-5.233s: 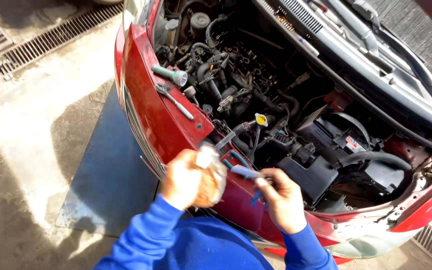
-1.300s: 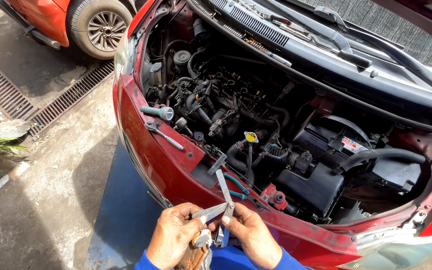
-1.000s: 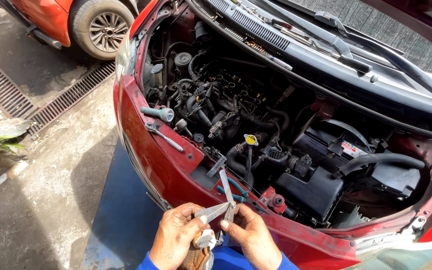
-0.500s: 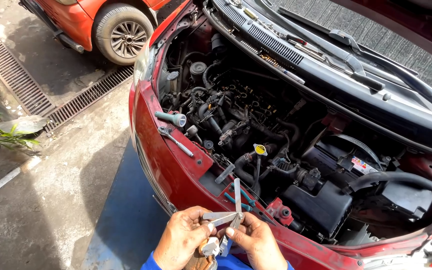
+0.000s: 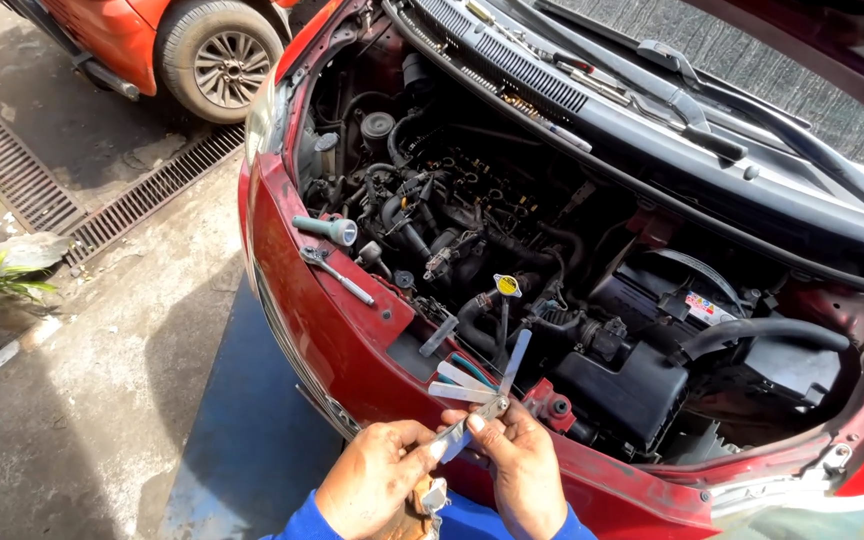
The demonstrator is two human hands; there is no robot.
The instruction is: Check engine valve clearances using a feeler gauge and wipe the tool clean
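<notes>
A feeler gauge set — thin steel blades fanned out — sits over the red car's front edge, pinched by fingers of the left hand and right hand. At ten o'clock lies a ratchet wrench; both wrists are cut off.

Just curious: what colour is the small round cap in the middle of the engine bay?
Yellow round cap, clearest in the head view.

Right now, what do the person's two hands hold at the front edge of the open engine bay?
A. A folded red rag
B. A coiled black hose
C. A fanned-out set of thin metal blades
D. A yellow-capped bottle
C: both the left hand and the right hand pinch a set of thin metal blades, its leaves spread like a fan above the red car front panel.
</notes>
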